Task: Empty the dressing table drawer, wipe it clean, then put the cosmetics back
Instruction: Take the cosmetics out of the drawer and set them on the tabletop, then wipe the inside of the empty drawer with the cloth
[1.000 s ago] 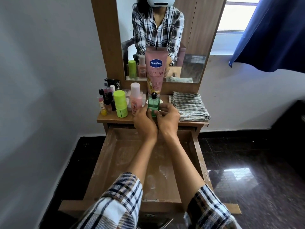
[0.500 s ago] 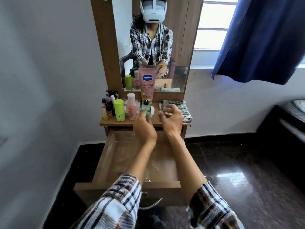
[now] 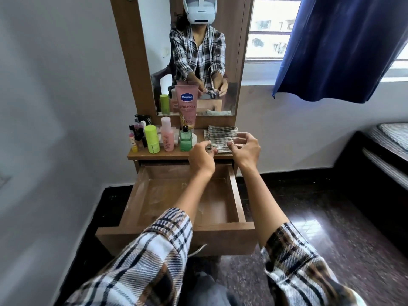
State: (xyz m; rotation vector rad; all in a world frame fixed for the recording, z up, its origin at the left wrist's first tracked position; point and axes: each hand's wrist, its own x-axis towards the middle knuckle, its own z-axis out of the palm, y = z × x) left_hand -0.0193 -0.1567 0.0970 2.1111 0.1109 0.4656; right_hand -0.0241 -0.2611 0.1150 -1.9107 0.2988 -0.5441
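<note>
**Both hands at the folded cloth, drawer pulled out below**

From the head camera, my left hand (image 3: 202, 159) hovered over the front edge of the dressing table (image 3: 159, 155), fingers loosely curled with the tips at the near left corner of the checked cloth (image 3: 221, 138); whether they actually pinched the fabric I could not tell. My right hand (image 3: 245, 149) hung over the cloth's near right part, fingers spread and bent, gripping nothing that I could see. The cloth lay folded on the right of the tabletop, just beside the green glass bottle (image 3: 186, 139).

The drawer (image 3: 176, 230) stood pulled far out beneath my forearms, its bare wooden floor showing pale smears and dust. The cosmetics stood in a row on the left of the tabletop: the pink Vaseline tube (image 3: 187, 104) upright against the mirror (image 3: 198, 62), a pink bottle (image 3: 167, 134) in front of it, a lime-green stick (image 3: 152, 139), and a cluster of small lipsticks and dark bottles (image 3: 136, 135) at the far left.
</note>
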